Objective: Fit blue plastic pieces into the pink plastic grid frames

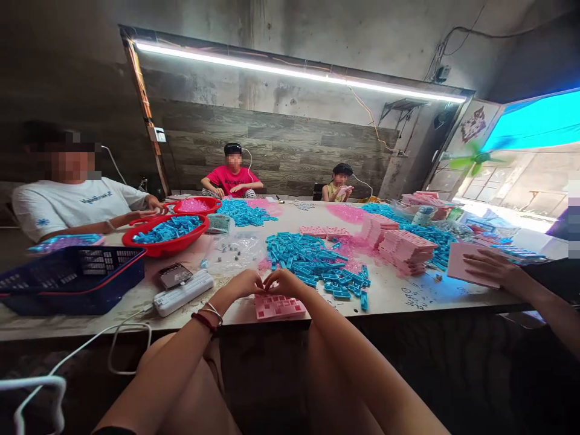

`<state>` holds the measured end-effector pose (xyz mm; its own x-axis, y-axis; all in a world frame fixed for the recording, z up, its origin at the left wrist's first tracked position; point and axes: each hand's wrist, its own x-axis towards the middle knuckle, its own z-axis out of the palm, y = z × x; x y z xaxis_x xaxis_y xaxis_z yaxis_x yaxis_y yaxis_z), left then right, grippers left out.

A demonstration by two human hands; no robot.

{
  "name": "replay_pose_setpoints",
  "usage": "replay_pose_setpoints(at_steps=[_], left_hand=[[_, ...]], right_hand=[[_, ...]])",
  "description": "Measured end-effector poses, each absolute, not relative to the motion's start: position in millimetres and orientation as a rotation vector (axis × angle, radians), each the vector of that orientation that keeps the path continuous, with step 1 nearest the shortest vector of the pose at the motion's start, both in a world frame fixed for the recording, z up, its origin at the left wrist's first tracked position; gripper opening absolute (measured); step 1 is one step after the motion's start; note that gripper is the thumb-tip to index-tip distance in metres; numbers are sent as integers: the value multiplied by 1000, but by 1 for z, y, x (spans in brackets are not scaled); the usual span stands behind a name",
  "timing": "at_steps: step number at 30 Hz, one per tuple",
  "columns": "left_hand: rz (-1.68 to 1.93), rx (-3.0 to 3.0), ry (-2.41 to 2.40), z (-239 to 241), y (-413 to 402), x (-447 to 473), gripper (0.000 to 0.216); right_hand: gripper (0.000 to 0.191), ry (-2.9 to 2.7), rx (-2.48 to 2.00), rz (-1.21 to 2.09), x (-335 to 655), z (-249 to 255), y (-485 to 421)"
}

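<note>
A pink plastic panel with square openings lies flat at the table's front edge, directly below my hands. My left hand is curled over its far left side, with the fingertips pinched together. Beside it my right hand bends inward, its fingers closed and meeting those of the left hand. Whatever sits between the fingertips is too small or hidden to make out. Just beyond lies a heap of blue rectangular plastic pieces, with some scattered to the right. Small pink translucent bits are spread around this heap.
Stacked pink panels stand to the right, near a co-worker's hand on a pink board. A white power strip, a dark blue basket and a red bowl of blue pieces are on the left. Other people sit around the table.
</note>
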<state>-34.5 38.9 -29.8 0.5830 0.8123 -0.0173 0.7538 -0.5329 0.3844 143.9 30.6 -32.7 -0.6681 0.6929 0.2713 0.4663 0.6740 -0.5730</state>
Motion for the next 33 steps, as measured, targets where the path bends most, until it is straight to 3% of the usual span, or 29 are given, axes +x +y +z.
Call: replay_pose_setpoints(at_steps=[17,33], left_hand=[[144,2496,1368,-22,19,-27,23],[127,2599,1240,-31,35,-22,22]], right_hand=[[11,-2311,-1003,713,145,-48,30],[25,-2448,-1061,683,150,-42,34]])
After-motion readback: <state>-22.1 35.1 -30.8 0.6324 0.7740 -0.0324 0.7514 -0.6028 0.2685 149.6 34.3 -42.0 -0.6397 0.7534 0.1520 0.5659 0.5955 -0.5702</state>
